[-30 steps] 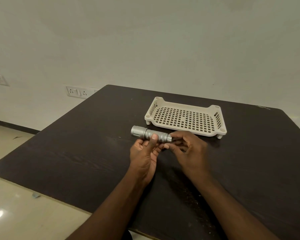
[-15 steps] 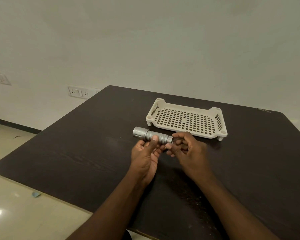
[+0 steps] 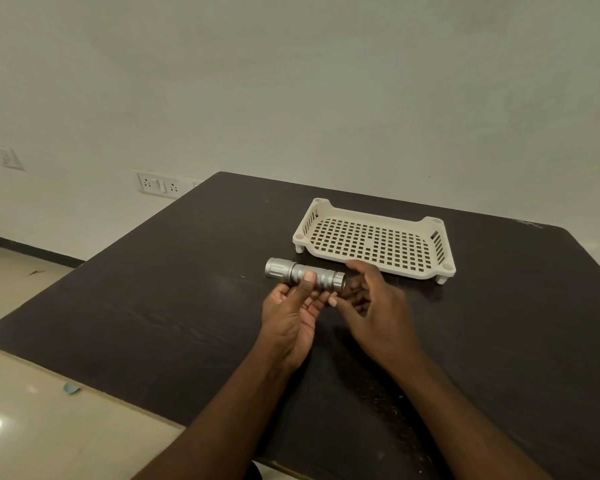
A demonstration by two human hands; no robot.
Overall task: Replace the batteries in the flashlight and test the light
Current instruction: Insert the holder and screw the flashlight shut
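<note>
Your right hand (image 3: 371,306) has let go of the torch's (image 3: 305,276) tail end at 3 o'clock, fingers loose. Your left hand (image 3: 291,313) still grips it. The end looks open, ready for batteries.

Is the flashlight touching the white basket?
Apart. The head view shows dark table between the flashlight and the white basket; the left hand holds the flashlight.
</note>
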